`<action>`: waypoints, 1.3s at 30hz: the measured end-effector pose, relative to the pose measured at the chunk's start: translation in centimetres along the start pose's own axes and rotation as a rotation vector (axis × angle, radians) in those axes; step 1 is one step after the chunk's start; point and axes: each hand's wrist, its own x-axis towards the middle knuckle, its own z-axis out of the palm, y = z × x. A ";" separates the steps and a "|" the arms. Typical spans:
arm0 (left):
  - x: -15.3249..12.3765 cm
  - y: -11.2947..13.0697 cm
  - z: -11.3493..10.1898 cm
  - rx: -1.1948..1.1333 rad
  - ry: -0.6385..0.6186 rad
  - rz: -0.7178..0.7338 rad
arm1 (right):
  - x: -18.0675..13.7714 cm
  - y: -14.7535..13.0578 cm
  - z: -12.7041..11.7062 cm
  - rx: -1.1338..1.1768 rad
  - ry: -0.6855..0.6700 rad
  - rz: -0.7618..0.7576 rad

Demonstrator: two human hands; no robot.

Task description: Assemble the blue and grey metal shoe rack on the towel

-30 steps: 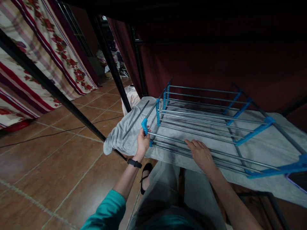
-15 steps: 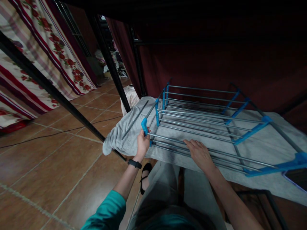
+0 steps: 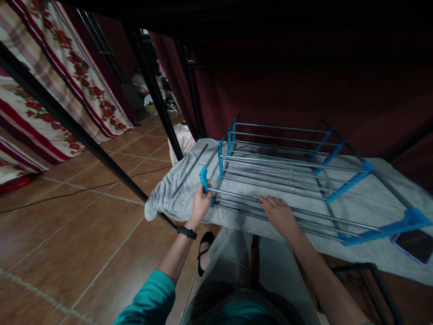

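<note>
A metal rack with grey rods and blue plastic side brackets lies on a grey blanket on a low bed. My left hand is closed around the near blue bracket at the rack's left corner. My right hand rests palm down on the front rods, fingers stretched out flat. A loose grey rod lies on the blanket just left of the rack.
A phone lies on the blanket at the right. Black bed-frame posts rise at the left. Floral curtains hang over a brown tiled floor. A dark red curtain hangs behind the rack.
The view has drifted slightly, so the phone at the right shows more. Both hands stay where they were on the rack.
</note>
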 end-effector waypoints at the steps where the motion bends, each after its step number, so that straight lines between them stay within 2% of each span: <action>1: 0.1 -0.1 -0.3 0.016 -0.036 0.007 | -0.3 0.2 0.0 -0.009 0.011 -0.006; 5: 0.2 -1.1 -1.3 0.059 -0.122 0.020 | -2.3 2.1 -0.1 -0.046 0.073 0.013; 11: 0.1 -1.8 -1.8 0.172 -0.137 0.098 | -4.6 4.5 -0.1 -0.130 0.066 0.081; 20: 0.3 -1.4 -2.1 0.285 -0.127 0.133 | -4.2 4.9 0.0 -0.119 0.031 0.042; 27: 0.6 -1.8 -2.2 0.250 -0.136 0.130 | -4.1 5.5 -0.1 -0.081 -0.001 0.021; 39: 0.8 -2.0 -2.3 0.325 -0.141 0.154 | -4.1 6.1 0.0 -0.019 -0.037 0.003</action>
